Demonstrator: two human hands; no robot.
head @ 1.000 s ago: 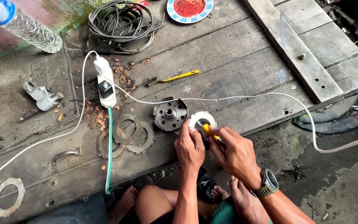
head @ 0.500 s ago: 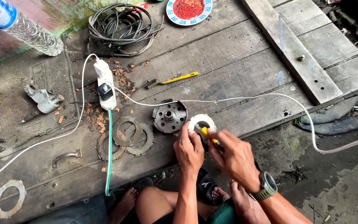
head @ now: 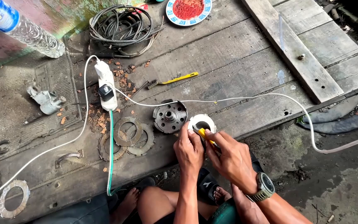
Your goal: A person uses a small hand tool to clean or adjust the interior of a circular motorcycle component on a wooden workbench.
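Head view: right hand (head: 233,159) fingers clamped on yellow tool (head: 204,135), tip toward upper left into white ring (head: 202,123)

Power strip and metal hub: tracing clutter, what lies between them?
In the head view, only the white cable crosses bare planks between power strip and metal hub.

Both my hands at a pale ring on the wooden planks

My left hand (head: 189,149) steadies the white ring (head: 201,123) while my right hand (head: 233,159) presses a yellow-handled tool (head: 204,134), perhaps a screwdriver, against it, just beside the metal clutch hub (head: 170,116).
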